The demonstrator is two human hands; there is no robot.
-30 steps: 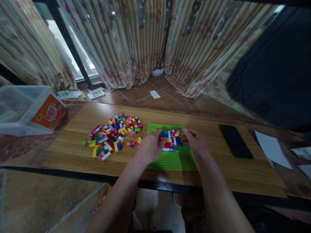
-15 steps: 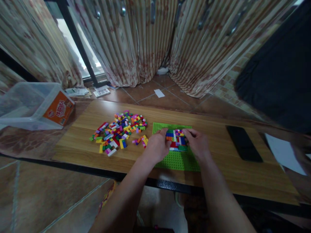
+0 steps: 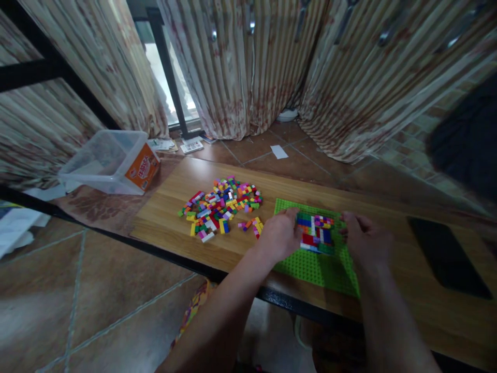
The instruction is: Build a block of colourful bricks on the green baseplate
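Observation:
A green studded baseplate (image 3: 310, 272) lies on the wooden tabletop with a flat, multicoloured build of toy bricks (image 3: 316, 233) on its upper middle. My left hand (image 3: 281, 235) rests over the plate's left part, its curled fingers against the build's left side. Off the build's other side, my right hand (image 3: 367, 241) is over the plate's right edge, fingers bent together. Whether a small brick is in those fingers cannot be made out. To the left of my left hand are a few joined bricks (image 3: 256, 225) and a large loose pile of coloured bricks (image 3: 221, 207).
A clear plastic box (image 3: 104, 166) with an orange label stands left of the table. A dark flat phone-like slab (image 3: 446, 254) lies at the right. Striped curtains (image 3: 233, 72) hang behind, and a white paper (image 3: 278, 152) lies on the tiled floor.
The view has swung left, so things appear further right. My right hand has drawn away from the build's right side. My left hand stays at its left side.

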